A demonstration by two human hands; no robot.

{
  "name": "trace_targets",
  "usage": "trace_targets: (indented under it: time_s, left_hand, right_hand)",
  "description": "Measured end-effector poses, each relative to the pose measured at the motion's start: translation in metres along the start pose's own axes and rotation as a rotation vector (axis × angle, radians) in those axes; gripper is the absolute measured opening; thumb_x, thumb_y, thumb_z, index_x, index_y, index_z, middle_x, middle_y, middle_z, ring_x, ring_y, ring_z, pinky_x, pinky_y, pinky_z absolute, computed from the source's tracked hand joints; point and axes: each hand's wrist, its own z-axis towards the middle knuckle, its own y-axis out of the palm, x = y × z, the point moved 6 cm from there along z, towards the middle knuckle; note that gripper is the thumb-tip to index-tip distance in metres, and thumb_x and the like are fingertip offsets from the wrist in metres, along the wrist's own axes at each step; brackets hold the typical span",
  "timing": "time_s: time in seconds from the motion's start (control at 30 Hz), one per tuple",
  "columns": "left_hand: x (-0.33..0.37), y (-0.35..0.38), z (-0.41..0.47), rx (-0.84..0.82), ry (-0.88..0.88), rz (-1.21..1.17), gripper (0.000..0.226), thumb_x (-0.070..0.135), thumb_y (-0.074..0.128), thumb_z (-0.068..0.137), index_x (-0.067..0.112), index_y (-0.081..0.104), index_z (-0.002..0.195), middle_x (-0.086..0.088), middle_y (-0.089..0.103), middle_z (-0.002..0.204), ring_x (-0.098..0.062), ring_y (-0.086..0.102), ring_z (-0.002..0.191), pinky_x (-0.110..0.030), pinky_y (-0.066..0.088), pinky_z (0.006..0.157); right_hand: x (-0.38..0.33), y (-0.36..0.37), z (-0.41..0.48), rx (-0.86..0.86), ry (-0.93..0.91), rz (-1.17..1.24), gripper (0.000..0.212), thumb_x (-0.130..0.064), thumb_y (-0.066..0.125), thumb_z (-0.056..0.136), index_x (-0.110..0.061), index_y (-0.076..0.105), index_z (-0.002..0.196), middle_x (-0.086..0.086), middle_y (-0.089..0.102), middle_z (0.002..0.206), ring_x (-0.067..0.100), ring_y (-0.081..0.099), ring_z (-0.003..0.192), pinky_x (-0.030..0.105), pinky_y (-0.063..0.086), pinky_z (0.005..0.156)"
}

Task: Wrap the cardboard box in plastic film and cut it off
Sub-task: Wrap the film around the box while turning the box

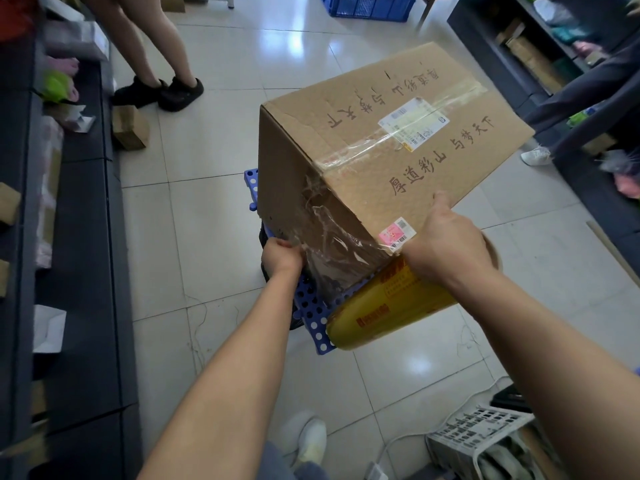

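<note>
Two hands are placed at the tilted cardboard box [381, 133], propped on a blue perforated stand [313, 308] mid-floor. Left, plastic film [332, 237] over its near side is pinched by the curled left hand [282, 254]. Right, the right hand [446, 244] is laid over the box corner and the yellow film roll [381, 306]; its grip cannot be told.
</note>
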Motion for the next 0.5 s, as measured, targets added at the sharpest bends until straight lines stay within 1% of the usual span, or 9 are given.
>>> trace_targets:
  time_s: [0.03,0.1,0.2,0.3,0.33,0.4,0.5]
  left_hand:
    - [0.0,0.001,-0.002,-0.016,0.005,-0.012,0.023,0.008,0.063,0.078,0.022,0.047,0.072,-0.004,0.061,0.085,-0.027,0.064,0.084,-0.037,0.057,0.079]
    - [0.0,0.004,-0.003,-0.071,0.031,-0.077,0.022,0.003,0.058,0.081,0.023,0.05,0.075,-0.002,0.061,0.086,-0.027,0.065,0.088,-0.038,0.057,0.081]
    - [-0.002,0.005,-0.008,-0.148,0.06,-0.128,0.022,0.001,0.051,0.087,0.022,0.052,0.08,-0.006,0.065,0.089,-0.028,0.066,0.089,-0.039,0.056,0.084]
    - [-0.003,-0.007,-0.007,-0.108,0.052,-0.145,0.017,-0.001,0.049,0.087,0.015,0.052,0.085,-0.012,0.065,0.091,-0.027,0.064,0.079,-0.037,0.055,0.074]
    - [-0.001,-0.012,-0.01,-0.092,0.052,-0.161,0.015,-0.002,0.048,0.087,0.012,0.051,0.089,-0.013,0.064,0.091,-0.025,0.062,0.075,-0.035,0.055,0.07]
    - [-0.002,-0.015,-0.018,-0.093,0.046,-0.169,0.013,-0.004,0.047,0.089,0.009,0.05,0.093,-0.013,0.061,0.089,-0.021,0.058,0.069,-0.032,0.052,0.066]
    - [-0.023,-0.009,-0.036,-0.152,-0.039,-0.081,0.02,-0.004,0.042,0.092,0.011,0.05,0.081,-0.011,0.058,0.084,-0.02,0.055,0.068,-0.029,0.048,0.061]
  right_hand:
    - [0.0,0.0,0.0,0.0,0.0,-0.001,0.083,-0.02,0.062,0.083,-0.012,0.01,0.147,0.018,0.058,0.114,0.037,0.056,0.104,0.04,0.044,0.079]
    - [0.0,-0.001,-0.001,-0.001,0.0,-0.005,0.081,-0.019,0.062,0.083,-0.011,0.012,0.146,0.019,0.057,0.115,0.038,0.055,0.105,0.04,0.045,0.081]
    - [-0.001,-0.002,-0.003,0.0,-0.004,-0.007,0.078,-0.017,0.06,0.083,-0.01,0.013,0.145,0.019,0.057,0.116,0.038,0.055,0.106,0.039,0.043,0.08]
    - [-0.002,-0.002,-0.004,-0.002,-0.008,-0.011,0.08,-0.016,0.059,0.083,-0.009,0.011,0.147,0.02,0.056,0.117,0.038,0.054,0.108,0.041,0.044,0.084]
    - [-0.003,-0.003,-0.005,-0.004,-0.012,-0.009,0.08,-0.016,0.059,0.084,-0.009,0.01,0.147,0.02,0.057,0.117,0.038,0.054,0.108,0.041,0.043,0.083]
    - [-0.003,-0.005,-0.007,-0.009,-0.019,0.002,0.078,-0.015,0.058,0.084,-0.008,0.01,0.146,0.02,0.057,0.116,0.038,0.055,0.106,0.04,0.043,0.08]
    - [-0.004,-0.008,-0.011,-0.022,-0.039,0.012,0.077,-0.014,0.057,0.086,-0.007,0.01,0.147,0.02,0.055,0.12,0.038,0.053,0.11,0.041,0.043,0.086]
